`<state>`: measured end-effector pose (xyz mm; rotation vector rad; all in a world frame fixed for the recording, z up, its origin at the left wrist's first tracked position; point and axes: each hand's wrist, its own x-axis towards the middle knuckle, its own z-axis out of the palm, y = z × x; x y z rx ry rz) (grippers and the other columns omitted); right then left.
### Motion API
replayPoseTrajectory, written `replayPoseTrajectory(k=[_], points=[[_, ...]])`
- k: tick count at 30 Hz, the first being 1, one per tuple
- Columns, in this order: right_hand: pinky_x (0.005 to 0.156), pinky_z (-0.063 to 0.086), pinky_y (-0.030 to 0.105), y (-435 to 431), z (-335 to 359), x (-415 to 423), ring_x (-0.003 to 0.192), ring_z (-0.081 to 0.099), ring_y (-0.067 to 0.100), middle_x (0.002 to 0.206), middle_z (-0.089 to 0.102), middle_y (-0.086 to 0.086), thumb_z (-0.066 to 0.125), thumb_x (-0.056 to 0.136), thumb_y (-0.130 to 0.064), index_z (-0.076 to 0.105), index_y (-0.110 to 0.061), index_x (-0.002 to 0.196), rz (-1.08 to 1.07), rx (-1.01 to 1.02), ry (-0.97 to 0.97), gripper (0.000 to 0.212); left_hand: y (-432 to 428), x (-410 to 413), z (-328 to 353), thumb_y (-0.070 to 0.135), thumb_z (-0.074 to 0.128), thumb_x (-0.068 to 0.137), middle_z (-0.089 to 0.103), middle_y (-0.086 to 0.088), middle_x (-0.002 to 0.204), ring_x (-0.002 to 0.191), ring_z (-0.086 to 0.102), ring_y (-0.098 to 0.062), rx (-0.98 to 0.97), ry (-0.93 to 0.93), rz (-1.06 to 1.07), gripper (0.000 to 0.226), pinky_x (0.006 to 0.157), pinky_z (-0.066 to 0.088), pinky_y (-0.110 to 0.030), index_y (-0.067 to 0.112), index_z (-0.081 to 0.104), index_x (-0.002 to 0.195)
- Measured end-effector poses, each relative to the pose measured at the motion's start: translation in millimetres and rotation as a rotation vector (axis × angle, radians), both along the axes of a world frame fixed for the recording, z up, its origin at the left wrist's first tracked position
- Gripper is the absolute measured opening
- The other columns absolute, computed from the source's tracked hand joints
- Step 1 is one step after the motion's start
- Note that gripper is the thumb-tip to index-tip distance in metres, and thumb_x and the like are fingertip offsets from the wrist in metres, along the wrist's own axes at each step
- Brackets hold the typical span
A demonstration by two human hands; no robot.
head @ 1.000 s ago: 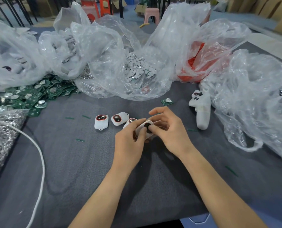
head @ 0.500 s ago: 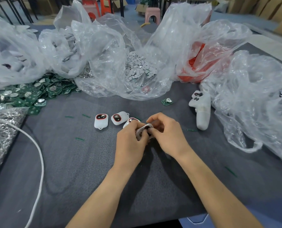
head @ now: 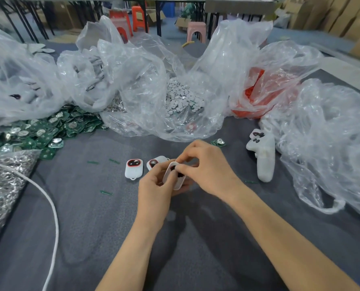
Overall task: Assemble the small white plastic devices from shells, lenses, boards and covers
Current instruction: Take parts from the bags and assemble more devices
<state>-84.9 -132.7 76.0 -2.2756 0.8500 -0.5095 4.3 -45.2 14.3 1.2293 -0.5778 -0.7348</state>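
Head view. Fig.: seating a part in a shell, mid-table.

- **Grip.** L hand (head: 153, 185) grips the white shell (head: 169, 172) by its edge, fingers curled round it. The shell is tilted, open face toward the R hand (head: 208, 175).
- **R hand.** It pinches a dark insert (head: 180, 174) at the shell's window w/ thumb and forefinger (prob. the lens; too small to tell for sure).
- **Location.** The shell sits btwn both hands, low over the grey table (head: 90, 217). It is just in front of two white devices w/ red-ringed windows: one (head: 134, 168) left of the hands, one (head: 157, 161) partly behind them. Whether the shell touches the table cannot be told.
- **Doing the step well (judgement).**
  - Hold the shell by the rim only, so the L fingers don't block the window.
  - Square the insert to the opening before pushing. A tilted insert will likely jam or pop out.
  - Press w/ the finger pad, evenly and w/o force, since a thin shell prob. flexes.
  - Check the insert sits flush all round, and avoid smearing its face.
- **Supplies.** A green boards pile (head: 48, 131) lies far left. One loose board (head: 218, 142) lies just beyond the R hand, the nearer pick for the next step.
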Motion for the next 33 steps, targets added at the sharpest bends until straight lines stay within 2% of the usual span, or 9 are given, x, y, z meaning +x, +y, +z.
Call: replayPoseTrajectory(k=[2,5,9,13,17,22,27,29,33], points=[[0.066,0.041,0.01,-12,17,11,0.073,0.059,0.004,0.08,0.066,-0.004,0.076,0.078,-0.03,0.074,-0.02,0.077,0.039,0.042,0.026,0.01,-2,7,-1,-0.004,0.053,0.093,0.072,-0.014,0.087,0.076,0.072,-0.025,-0.011,0.01,0.047,0.019,0.062,0.057,-0.028,0.007,0.069,0.092],[0.061,0.039,0.007,-48,38,45,0.056,0.054,-0.002,0.069,0.064,-0.006,0.069,0.084,-0.017,0.074,-0.012,0.08,-0.073,-0.034,-0.101,0.008,-5,16,-6,-0.003,0.054,0.091,0.073,-0.009,0.082,0.077,0.072,-0.03,0.012,-0.061,0.191,0.018,0.064,0.058,-0.036,0.009,0.066,0.087],[0.074,0.051,0.024,-111,33,104,0.071,0.06,0.016,0.093,0.068,0.008,0.049,0.087,0.009,0.074,-0.007,0.091,-0.224,-0.04,0.078,0.03,-6,16,-6,-0.001,0.047,0.095,0.073,-0.009,0.088,0.075,0.072,-0.033,-0.095,0.008,0.186,0.01,0.063,0.057,-0.034,0.008,0.049,0.095],[0.08,0.05,0.029,-134,-7,149,0.096,0.063,0.028,0.107,0.066,0.014,0.046,0.09,0.006,0.067,-0.001,0.102,-0.245,-0.122,0.241,0.025,-6,18,-6,0.008,0.039,0.095,0.071,-0.016,0.095,0.078,0.07,-0.04,-0.185,0.104,0.15,0.009,0.066,0.057,-0.034,0.017,0.04,0.096],[0.071,0.039,0.031,-130,-36,156,0.098,0.062,0.033,0.103,0.066,0.019,0.043,0.093,-0.001,0.066,0.002,0.096,-0.29,-0.231,0.221,0.023,-6,18,-7,0.002,0.031,0.1,0.069,-0.016,0.098,0.082,0.071,-0.036,-0.21,0.109,0.142,0.016,0.069,0.057,-0.031,0.017,0.036,0.096],[0.07,0.04,0.03,-137,-40,153,0.096,0.061,0.031,0.105,0.065,0.016,0.043,0.096,-0.005,0.064,0.001,0.096,-0.253,-0.261,0.268,0.022,-8,18,-6,-0.002,0.029,0.101,0.064,-0.02,0.099,0.079,0.071,-0.031,-0.189,0.113,0.154,0.019,0.07,0.056,-0.03,0.014,0.038,0.096],[0.079,0.047,0.035,-138,-38,150,0.103,0.06,0.03,0.114,0.062,0.015,0.043,0.092,0.002,0.059,-0.002,0.11,-0.23,-0.31,0.345,0.025,-7,17,-4,-0.001,0.03,0.101,0.071,-0.004,0.088,0.079,0.071,-0.026,-0.158,0.073,0.137,0.019,0.07,0.058,-0.032,0.015,0.039,0.097],[0.071,0.047,0.034,-136,-36,141,0.093,0.059,0.026,0.107,0.064,0.012,0.043,0.092,0.002,0.06,-0.007,0.106,-0.318,-0.343,0.236,0.024,-6,16,-3,-0.002,0.03,0.101,0.072,-0.003,0.087,0.08,0.071,-0.02,-0.143,0.051,0.137,0.019,0.073,0.059,-0.034,0.014,0.038,0.097],[0.067,0.046,0.021,-122,-8,98,0.08,0.062,0.017,0.091,0.07,0.008,0.06,0.089,-0.004,0.065,-0.009,0.096,-0.476,-0.186,-0.401,0.01,-7,17,-2,-0.005,0.032,0.1,0.073,-0.004,0.084,0.083,0.07,-0.017,-0.135,0.055,0.124,0.021,0.075,0.058,-0.032,0.015,0.038,0.096]])
